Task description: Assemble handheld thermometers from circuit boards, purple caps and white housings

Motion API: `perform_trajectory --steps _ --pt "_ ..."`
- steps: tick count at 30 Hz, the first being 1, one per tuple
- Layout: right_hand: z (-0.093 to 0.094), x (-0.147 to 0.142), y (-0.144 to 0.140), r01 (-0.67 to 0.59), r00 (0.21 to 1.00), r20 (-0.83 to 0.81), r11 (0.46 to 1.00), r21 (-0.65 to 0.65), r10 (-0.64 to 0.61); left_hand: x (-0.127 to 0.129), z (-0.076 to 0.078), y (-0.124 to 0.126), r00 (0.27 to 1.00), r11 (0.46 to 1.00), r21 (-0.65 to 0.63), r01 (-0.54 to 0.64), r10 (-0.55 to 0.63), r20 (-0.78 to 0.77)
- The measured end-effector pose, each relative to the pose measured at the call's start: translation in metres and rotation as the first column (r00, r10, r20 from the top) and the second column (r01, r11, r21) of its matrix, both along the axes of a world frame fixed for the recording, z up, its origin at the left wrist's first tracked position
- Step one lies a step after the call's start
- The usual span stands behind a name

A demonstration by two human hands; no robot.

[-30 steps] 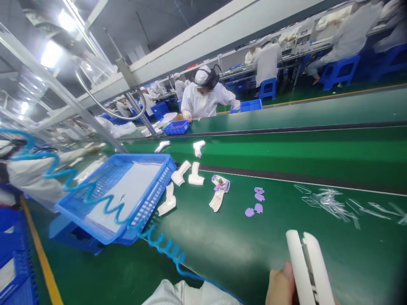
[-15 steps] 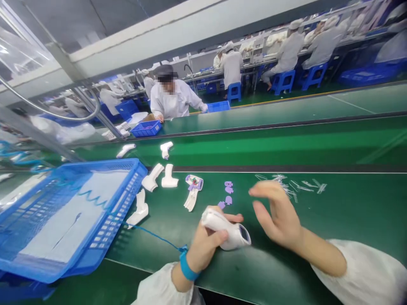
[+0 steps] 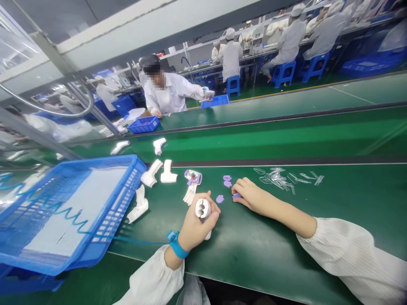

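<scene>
Here's the left hand (image 3: 199, 222), fingers and thumb wrapped closely round a white housing (image 3: 202, 207), its end with two round openings tipped up; held this way, likely, for steadiness and to leave that end uncovered. Over to the right hand (image 3: 248, 192): palm down just above the bench (image 3: 270, 245), thumb and fingertips nearly together about a purple tab (image 3: 236, 195). Gripped or merely touched? Can't tell. Between the hands lies a loose purple tab (image 3: 220, 198), two more tabs (image 3: 227, 181) just beyond it, probably set there for easy reach. Just past the left hand sits an opened housing (image 3: 192, 184), purple parts showing; left of that, three white housings (image 3: 168, 172). Beyond the right hand, clear plastic strips (image 3: 276, 178) lie scattered. And look left: the wrist strap (image 3: 178, 245) trails a blue cord (image 3: 136, 240) across the basket (image 3: 133, 163), a possible snag on that side. A co-worker (image 3: 171, 91) sits across, well apart.
</scene>
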State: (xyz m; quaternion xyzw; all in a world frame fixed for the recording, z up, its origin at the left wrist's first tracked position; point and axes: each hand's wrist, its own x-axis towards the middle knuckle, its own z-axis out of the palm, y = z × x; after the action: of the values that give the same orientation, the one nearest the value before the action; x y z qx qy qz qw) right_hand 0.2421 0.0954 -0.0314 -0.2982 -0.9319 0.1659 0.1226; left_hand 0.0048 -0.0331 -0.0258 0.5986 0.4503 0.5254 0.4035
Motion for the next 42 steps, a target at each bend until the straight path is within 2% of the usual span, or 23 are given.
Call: perform_trajectory --steps 4,6,8,10,12,17,22,23,28,33,37,42 --pt "0.044 0.013 -0.001 0.032 0.998 -0.053 0.991 -0.133 -0.039 0.001 0.010 0.010 0.984 0.992 -0.041 0.123 -0.127 -0.124" --pt "0.072 0.016 -0.011 0.070 0.980 -0.163 0.968 -0.243 -0.112 0.005 0.017 0.015 0.980 0.991 -0.058 0.121 -0.129 -0.153" --pt "0.097 0.015 -0.026 0.093 0.926 -0.315 0.934 -0.345 -0.208 0.011 0.023 0.021 0.988 0.991 -0.065 0.120 -0.126 -0.091" --pt "0.113 0.014 -0.042 0.103 0.867 -0.406 0.901 -0.421 -0.289 0.018 0.027 0.026 0.992 0.988 -0.098 0.123 -0.125 -0.021" --pt "0.121 0.013 -0.056 0.077 0.856 -0.423 0.882 -0.464 -0.297 0.024 0.030 0.030 0.992 0.985 -0.127 0.116 -0.122 -0.041" --pt "0.121 0.018 -0.066 -0.074 0.875 -0.457 0.890 -0.451 -0.159 0.033 0.042 0.035 0.972 0.985 -0.145 0.098 -0.126 -0.197" --pt "0.123 0.015 -0.069 -0.121 0.839 -0.499 0.817 -0.563 -0.220 0.038 0.050 0.033 0.956 0.983 -0.114 0.142 -0.167 -0.242" --pt "0.123 0.013 -0.069 -0.112 0.834 -0.503 0.823 -0.556 -0.226 0.038 0.051 0.033 0.953 0.984 -0.104 0.145 -0.167 -0.254" --pt "0.116 0.011 -0.068 -0.045 0.834 -0.523 0.921 -0.387 -0.179 0.040 0.055 0.031 0.948 0.989 -0.061 0.138 -0.149 -0.280" --pt "0.111 0.012 -0.066 -0.054 0.849 -0.510 0.939 -0.340 -0.136 0.039 0.057 0.029 0.957 0.980 -0.045 0.194 -0.199 -0.209" --pt "0.111 0.011 -0.066 -0.047 0.849 -0.515 0.955 -0.292 -0.115 0.037 0.057 0.030 0.938 0.985 -0.043 0.164 -0.170 -0.301" --pt "0.109 0.010 -0.071 -0.006 0.870 -0.489 0.988 -0.153 -0.070 0.036 0.061 0.029 0.888 0.965 -0.048 0.259 -0.258 -0.380"
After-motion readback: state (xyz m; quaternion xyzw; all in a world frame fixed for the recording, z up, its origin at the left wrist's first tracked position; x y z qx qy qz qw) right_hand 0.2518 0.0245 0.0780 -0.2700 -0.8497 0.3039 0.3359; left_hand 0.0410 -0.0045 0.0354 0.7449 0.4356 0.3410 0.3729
